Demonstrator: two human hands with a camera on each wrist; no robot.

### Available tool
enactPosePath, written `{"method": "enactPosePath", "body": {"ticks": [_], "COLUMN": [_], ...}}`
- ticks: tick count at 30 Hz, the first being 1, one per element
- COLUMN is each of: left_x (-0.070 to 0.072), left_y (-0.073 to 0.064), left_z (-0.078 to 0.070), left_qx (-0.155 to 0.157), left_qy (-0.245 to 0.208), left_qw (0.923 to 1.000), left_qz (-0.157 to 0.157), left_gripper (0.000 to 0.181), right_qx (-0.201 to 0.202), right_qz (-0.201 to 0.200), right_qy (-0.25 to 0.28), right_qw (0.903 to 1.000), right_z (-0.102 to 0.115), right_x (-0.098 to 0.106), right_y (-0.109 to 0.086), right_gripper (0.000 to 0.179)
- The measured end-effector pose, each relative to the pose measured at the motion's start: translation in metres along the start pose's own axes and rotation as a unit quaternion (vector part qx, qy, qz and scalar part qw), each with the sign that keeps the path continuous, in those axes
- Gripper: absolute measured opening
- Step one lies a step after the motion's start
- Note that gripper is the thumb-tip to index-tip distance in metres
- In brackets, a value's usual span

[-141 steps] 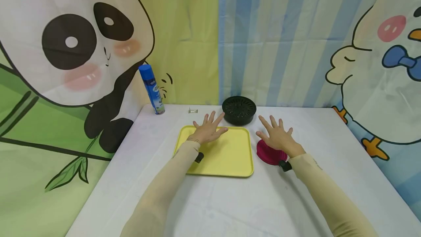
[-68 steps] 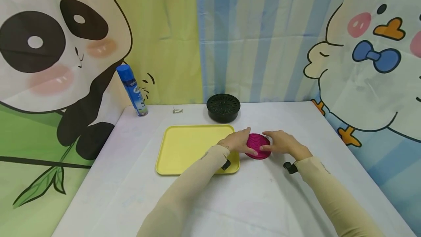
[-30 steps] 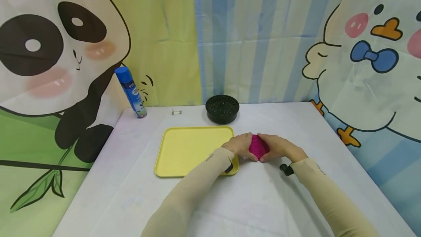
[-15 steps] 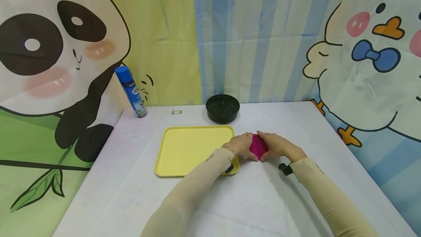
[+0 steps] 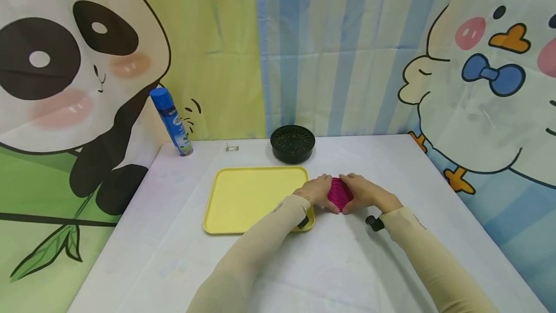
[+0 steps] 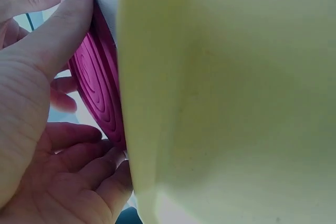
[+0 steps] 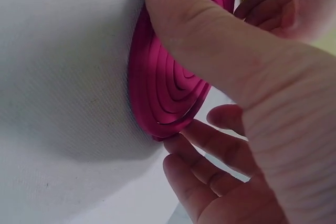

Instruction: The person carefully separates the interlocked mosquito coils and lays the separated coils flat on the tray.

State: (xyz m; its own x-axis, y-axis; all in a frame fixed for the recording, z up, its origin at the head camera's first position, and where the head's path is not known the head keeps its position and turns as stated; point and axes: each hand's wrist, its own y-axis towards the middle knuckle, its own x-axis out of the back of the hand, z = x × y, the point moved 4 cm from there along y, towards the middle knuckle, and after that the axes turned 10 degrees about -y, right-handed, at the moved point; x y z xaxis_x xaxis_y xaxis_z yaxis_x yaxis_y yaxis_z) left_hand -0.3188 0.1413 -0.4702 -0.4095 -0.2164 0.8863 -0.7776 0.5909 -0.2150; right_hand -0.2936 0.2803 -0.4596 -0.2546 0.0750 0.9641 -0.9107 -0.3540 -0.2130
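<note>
A round magenta disc with concentric rings [image 5: 340,194] lies on the white table, between both hands. My left hand [image 5: 317,193] grips its left side, with the thumb at the near edge and fingers at the far edge. From the right, my right hand [image 5: 367,192] grips the rim in the same way. The two thumbs nearly meet at the near edge. In the right wrist view, the disc [image 7: 157,85] sits low against the table, its ringed face partly covered by the thumb. The left wrist view shows fingertips [image 6: 107,150] at its rim.
A yellow tray [image 5: 252,199] lies just left of the disc, its right edge beneath my left wrist. Behind stands a round black slotted container [image 5: 293,145]. A blue spray can [image 5: 172,122] and a small metal piece [image 5: 232,148] are at the back left.
Both hands, earlier spread above the tray and disc, have come together around the disc and closed on its rim. The view has turned slightly right. Over the last second almost nothing moves.
</note>
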Motion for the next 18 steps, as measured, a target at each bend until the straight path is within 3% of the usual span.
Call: {"method": "enactPosePath", "body": {"ticks": [18], "left_x": [-0.0004], "left_y": [0.0061], "left_z": [0.0011], "left_qx": [-0.024], "left_qy": [-0.029], "left_qw": [0.9993], "left_qz": [0.003], "left_gripper": [0.091], "right_qx": [0.03], "right_qz": [-0.022], "right_qy": [0.016], "right_qw": [0.9992], "right_z": [-0.0051], "right_x": [-0.0032], "right_y": [0.0022], "right_gripper": [0.105]}}
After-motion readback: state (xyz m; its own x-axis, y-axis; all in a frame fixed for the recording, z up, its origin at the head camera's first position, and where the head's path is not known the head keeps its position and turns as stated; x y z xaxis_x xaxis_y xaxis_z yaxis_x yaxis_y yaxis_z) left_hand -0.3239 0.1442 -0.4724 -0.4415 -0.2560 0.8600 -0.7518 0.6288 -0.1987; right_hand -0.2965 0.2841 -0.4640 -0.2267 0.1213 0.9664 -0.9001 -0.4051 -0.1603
